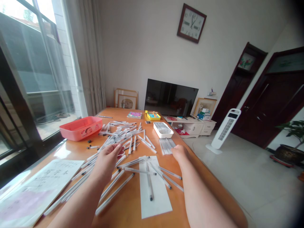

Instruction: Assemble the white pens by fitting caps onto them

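Note:
Many white pens (123, 134) lie scattered over an orange wooden table (128, 205). My left hand (108, 158) hovers above the pile with its fingers curled and partly apart; nothing shows in it. My right hand (180, 152) reaches toward a neat row of pens (167, 145) in front of a white tray (162, 129) that holds more pens. Its fingers are hidden behind the back of the hand. A white paper strip (153, 193) lies between my forearms with a few pens across it.
A red plastic basket (80, 127) stands at the left. A sheet with writing (40, 183) lies at the near left corner. Small books and a yellow box (153, 116) sit at the far end. The table's right edge drops to a tiled floor with a white tower fan (224, 129).

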{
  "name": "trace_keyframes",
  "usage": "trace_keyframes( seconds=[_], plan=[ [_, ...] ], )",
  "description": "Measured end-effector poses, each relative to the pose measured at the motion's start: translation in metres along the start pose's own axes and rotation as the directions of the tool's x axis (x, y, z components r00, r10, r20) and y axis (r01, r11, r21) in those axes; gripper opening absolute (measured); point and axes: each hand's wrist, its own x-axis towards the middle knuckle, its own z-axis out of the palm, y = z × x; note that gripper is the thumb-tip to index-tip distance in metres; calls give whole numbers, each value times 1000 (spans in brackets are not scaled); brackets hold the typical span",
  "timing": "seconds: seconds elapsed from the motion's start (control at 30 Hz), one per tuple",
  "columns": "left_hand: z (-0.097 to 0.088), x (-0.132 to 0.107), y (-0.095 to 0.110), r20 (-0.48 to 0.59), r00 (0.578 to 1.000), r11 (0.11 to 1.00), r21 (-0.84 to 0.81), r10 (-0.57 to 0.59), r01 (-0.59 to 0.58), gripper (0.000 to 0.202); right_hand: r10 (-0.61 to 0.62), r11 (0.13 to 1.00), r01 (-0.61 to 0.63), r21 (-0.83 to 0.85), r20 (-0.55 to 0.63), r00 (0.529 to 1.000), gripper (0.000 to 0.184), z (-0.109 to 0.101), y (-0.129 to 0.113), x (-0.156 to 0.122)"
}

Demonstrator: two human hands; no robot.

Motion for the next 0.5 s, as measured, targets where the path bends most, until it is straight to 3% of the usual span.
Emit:
trace_keyframes(
  seconds=[0.3, 0.5],
  plan=[
    [-4, 3, -4, -8, 1000, 1000, 19, 6, -6, 51, -31, 999, 32, 33, -30, 999, 25, 0, 2, -1],
    [-4, 4, -4, -5, 1000, 1000, 8, 10, -10, 50, -32, 992, 47, 118, -129, 991, 31, -1, 9, -2]
  ],
)
